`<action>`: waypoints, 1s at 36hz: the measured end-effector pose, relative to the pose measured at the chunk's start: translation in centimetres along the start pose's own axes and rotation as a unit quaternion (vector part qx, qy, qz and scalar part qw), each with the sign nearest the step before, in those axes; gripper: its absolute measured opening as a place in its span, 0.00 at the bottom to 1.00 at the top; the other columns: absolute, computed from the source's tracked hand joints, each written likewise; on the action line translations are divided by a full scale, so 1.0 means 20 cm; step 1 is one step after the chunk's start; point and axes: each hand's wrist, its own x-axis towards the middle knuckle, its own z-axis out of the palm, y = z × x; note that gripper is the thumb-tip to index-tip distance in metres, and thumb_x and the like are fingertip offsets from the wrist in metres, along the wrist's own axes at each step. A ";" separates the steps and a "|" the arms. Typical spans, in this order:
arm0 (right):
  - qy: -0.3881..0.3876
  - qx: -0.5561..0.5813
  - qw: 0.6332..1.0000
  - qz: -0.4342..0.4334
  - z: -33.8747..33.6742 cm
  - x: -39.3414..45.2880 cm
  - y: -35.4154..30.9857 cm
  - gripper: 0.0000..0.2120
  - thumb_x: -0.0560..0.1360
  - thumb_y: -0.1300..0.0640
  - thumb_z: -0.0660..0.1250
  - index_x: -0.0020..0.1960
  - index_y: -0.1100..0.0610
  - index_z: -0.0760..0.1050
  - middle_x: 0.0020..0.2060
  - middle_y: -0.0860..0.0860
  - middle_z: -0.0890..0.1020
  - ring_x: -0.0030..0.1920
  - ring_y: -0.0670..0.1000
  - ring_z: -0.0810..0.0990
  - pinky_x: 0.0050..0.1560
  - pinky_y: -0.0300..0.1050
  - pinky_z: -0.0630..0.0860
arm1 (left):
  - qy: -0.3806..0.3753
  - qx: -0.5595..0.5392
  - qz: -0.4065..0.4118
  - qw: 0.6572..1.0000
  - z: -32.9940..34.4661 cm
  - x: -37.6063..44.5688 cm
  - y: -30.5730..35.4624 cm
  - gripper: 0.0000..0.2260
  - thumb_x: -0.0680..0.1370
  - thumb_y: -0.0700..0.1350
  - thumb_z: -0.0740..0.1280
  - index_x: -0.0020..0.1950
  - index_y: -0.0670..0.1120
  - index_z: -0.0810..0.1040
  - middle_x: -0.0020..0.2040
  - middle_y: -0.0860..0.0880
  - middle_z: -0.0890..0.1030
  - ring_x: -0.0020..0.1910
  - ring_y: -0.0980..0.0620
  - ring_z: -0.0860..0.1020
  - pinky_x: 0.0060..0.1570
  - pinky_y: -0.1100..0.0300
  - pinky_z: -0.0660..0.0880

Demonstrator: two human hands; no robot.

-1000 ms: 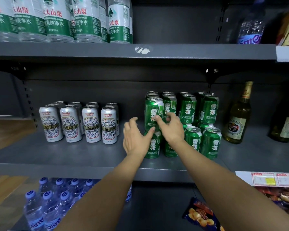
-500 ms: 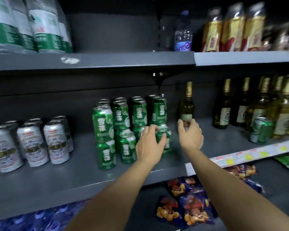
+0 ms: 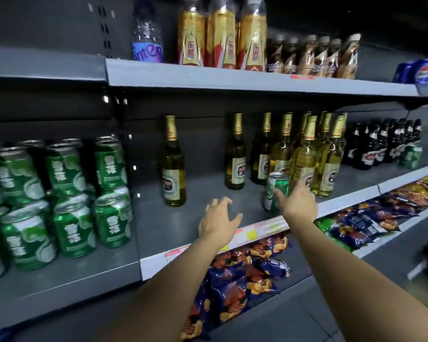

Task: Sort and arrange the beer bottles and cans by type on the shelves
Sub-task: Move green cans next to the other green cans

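Head view: swung right, off green stack. Right hand, fingers spread, now reaching stray can among bottles; left hand wide, empty. Likely next for stack.

Visible body parts: 2 forearms and 2 hands, entering from the lower edge of the head view.
Left hand: bare; no glove, ring or other item visible on the side shown.
Right hand: bare; no glove or ring visible on the side shown.
Left forearm: uncovered along its full visible length; no sleeve edge in view.
Right forearm: uncovered along its full visible length; no sleeve edge in view.
Wrists: no watch, strap or bracelet on either of the 2.
Fingers: 5 distinguishable on the left hand; those of the right hand are partly hidden behind its back.
Fingernails: too blurred to describe.
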 end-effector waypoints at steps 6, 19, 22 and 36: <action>-0.045 0.064 0.996 0.041 0.07 0.17 0.07 0.27 0.75 0.44 0.68 0.62 0.63 0.67 0.60 0.62 0.76 0.62 0.63 0.74 0.56 0.56 0.72 | -0.031 0.004 -0.021 0.999 0.15 0.18 0.11 0.23 0.77 0.53 0.68 0.70 0.51 0.67 0.67 0.49 0.70 0.68 0.47 0.67 0.60 0.52 0.69; -0.029 0.007 0.997 0.067 0.32 0.36 0.06 0.34 0.72 0.38 0.68 0.65 0.60 0.63 0.61 0.58 0.72 0.62 0.61 0.74 0.51 0.53 0.73 | -0.165 -0.043 -0.022 0.985 0.44 0.53 0.18 0.36 0.75 0.44 0.71 0.78 0.49 0.57 0.76 0.46 0.64 0.73 0.44 0.65 0.68 0.52 0.67; -0.026 -0.008 0.999 0.047 0.34 0.39 0.06 0.34 0.72 0.36 0.67 0.66 0.60 0.65 0.61 0.58 0.70 0.62 0.60 0.73 0.54 0.53 0.73 | -0.168 -0.080 -0.019 0.982 0.47 0.55 0.19 0.35 0.73 0.42 0.73 0.76 0.47 0.61 0.73 0.46 0.67 0.71 0.45 0.67 0.66 0.55 0.67; -0.237 0.424 0.874 -0.007 0.24 0.30 -0.13 0.14 0.68 0.53 0.77 0.48 0.58 0.79 0.46 0.57 0.84 0.46 0.54 0.84 0.52 0.50 0.81 | -0.038 -0.314 -0.139 0.938 0.27 0.32 0.15 0.35 0.70 0.44 0.77 0.73 0.50 0.65 0.63 0.50 0.76 0.59 0.52 0.76 0.60 0.59 0.74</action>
